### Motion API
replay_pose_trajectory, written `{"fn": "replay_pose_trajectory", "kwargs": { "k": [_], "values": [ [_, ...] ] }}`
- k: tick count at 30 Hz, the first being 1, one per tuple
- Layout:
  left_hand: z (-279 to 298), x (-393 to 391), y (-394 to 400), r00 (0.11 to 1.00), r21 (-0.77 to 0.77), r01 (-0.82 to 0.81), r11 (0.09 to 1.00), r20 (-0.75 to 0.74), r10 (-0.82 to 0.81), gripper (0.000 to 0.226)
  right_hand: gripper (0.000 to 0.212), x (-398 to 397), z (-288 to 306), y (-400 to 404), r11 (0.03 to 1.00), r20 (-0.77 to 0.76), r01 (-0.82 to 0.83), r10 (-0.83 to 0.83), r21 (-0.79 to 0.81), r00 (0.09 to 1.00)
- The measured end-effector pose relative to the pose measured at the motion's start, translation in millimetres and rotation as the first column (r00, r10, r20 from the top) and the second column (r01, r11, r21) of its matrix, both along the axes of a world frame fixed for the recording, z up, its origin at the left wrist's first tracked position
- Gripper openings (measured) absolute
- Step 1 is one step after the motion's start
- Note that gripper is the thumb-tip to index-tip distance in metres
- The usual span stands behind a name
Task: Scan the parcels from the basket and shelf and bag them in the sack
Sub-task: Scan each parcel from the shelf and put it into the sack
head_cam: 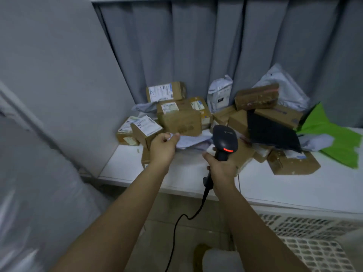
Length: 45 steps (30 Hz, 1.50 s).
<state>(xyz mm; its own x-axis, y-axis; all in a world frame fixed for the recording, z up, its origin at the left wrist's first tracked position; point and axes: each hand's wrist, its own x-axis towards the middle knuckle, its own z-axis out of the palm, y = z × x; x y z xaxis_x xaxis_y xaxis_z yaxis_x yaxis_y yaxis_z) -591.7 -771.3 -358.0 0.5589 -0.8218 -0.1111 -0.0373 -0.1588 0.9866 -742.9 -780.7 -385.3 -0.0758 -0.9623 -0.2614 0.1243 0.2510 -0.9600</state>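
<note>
On the white shelf (196, 173) lies a pile of parcels: several brown cardboard boxes (179, 118) with white labels, pale plastic mailers, a black bag (272, 132) and a green bag (332, 140). My left hand (163, 148) pinches the corner of a pale grey soft mailer (193, 141) that lies in front of the boxes. My right hand (221, 166) grips a black handheld scanner (225, 141), its red light lit, its head just right of that mailer. A black cable hangs from the scanner's handle. The translucent sack (35, 213) is at the left, blurred.
A white lattice basket (306, 232) stands below the shelf at the lower right. Grey curtains hang behind the pile and a grey wall closes the left side. A tiled floor shows under the shelf edge.
</note>
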Motion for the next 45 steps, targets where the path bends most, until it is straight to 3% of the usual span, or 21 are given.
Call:
{"fn": "replay_pose_trajectory", "kwargs": {
  "k": [5, 8, 11, 13, 17, 20, 23, 26, 31, 40, 45],
  "values": [
    [70, 4, 77, 0.989, 0.067, -0.027, 0.997, -0.143, 0.037, 0.015, 0.042, -13, 46, 57, 0.992, 0.007, -0.077, 0.078, -0.098, 0.997],
    [105, 5, 123, 0.978, 0.088, -0.019, 0.996, -0.205, 0.037, 0.011, 0.035, -20, 72, 94, 0.967, -0.062, -0.204, 0.196, -0.154, 0.979],
    [130, -2, 166, 0.98, 0.074, 0.021, 0.997, -0.197, -0.006, 0.026, 0.012, -23, 100, 125, 0.959, -0.13, -0.238, 0.219, -0.156, 0.967],
    [140, -8, 191, 0.974, -0.017, 0.084, 0.996, -0.209, -0.086, 0.042, 0.01, -21, 123, 143, 0.961, -0.084, -0.188, 0.174, -0.203, 0.981],
    [142, -11, 236, 0.977, -0.165, 0.197, 0.966, -0.049, -0.208, 0.053, 0.022, -21, 177, 165, 0.956, 0.066, -0.102, 0.124, -0.274, 0.99],
    [141, -5, 261, 0.951, -0.128, 0.305, 0.944, 0.091, -0.295, 0.056, 0.022, -27, 207, 178, 0.952, 0.127, -0.113, 0.154, -0.283, 0.98],
    [148, -5, 274, 0.897, -0.035, 0.365, 0.93, 0.279, -0.342, 0.044, 0.015, -28, 224, 187, 0.943, 0.135, -0.156, 0.202, -0.293, 0.97],
    [158, -5, 277, 0.92, -0.07, 0.261, 0.963, 0.321, -0.226, 0.044, 0.023, -30, 231, 190, 0.949, 0.138, -0.155, 0.199, -0.276, 0.97],
    [173, -1, 273, 0.979, -0.176, 0.038, 0.984, 0.206, -0.001, 0.04, 0.027, -47, 222, 200, 0.932, 0.059, -0.245, 0.269, -0.269, 0.961],
    [174, -3, 257, 0.979, -0.203, -0.058, 0.977, 0.181, 0.096, 0.042, 0.026, -49, 200, 216, 0.797, -0.276, -0.532, 0.464, -0.284, 0.842],
    [174, -3, 249, 0.964, -0.179, -0.079, 0.981, 0.238, 0.121, 0.044, 0.028, -46, 197, 217, 0.774, -0.229, -0.589, 0.545, -0.231, 0.806]
  ]
}}
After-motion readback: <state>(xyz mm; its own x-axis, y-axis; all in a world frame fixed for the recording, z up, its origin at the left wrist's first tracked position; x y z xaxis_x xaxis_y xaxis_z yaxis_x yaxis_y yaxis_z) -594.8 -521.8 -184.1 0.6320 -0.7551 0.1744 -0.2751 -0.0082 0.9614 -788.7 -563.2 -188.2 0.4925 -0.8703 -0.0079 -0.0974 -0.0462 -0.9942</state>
